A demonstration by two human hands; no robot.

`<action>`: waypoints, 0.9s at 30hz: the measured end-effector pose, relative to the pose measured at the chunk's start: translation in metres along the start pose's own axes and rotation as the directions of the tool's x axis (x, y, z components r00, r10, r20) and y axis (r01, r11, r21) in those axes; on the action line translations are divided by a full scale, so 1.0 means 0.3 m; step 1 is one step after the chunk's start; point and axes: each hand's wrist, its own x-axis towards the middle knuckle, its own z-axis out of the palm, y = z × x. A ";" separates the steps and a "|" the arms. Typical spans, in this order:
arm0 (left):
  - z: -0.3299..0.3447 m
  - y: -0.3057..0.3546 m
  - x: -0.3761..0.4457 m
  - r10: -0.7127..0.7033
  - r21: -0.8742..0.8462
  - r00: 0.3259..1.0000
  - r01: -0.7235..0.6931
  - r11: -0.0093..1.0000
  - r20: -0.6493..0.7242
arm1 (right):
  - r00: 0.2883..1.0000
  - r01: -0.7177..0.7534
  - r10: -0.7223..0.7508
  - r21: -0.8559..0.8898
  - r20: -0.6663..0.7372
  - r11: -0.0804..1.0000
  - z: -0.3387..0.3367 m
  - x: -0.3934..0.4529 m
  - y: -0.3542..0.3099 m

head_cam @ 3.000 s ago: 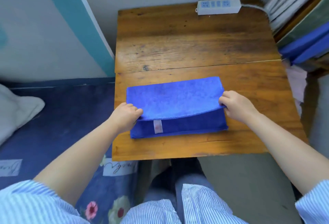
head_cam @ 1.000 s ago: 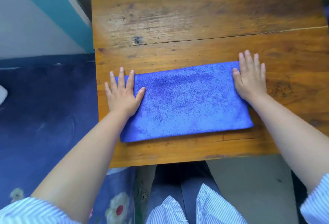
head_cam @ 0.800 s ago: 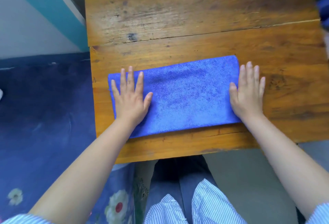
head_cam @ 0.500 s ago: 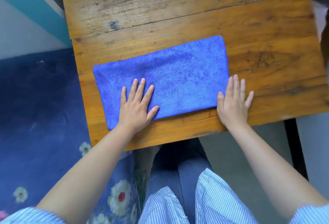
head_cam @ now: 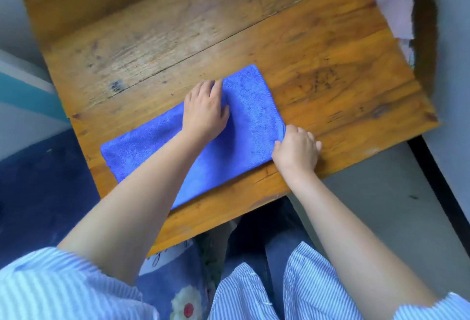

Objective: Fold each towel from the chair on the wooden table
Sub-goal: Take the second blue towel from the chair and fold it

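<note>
Left hand (head_cam: 204,111) flat, pressing middle of blue towel (head_cam: 244,141) on wooden table (head_cam: 330,70). Right hand (head_cam: 296,150) pinches towel's right edge. Pink cloth (head_cam: 394,7) beyond table's far right corner.

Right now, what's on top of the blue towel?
The left hand rests flat across the blue towel's middle. The right hand grips its right edge. The forearm hides part of the towel.

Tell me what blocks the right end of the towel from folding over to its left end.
Only the left hand, resting mid-towel. The right hand grips the right end.
</note>
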 end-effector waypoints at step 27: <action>-0.388 0.084 0.397 0.112 -0.265 0.981 -0.152 0.952 -0.160 | 0.719 0.599 -0.540 -0.005 -0.438 0.801 -0.506 0.439 -0.072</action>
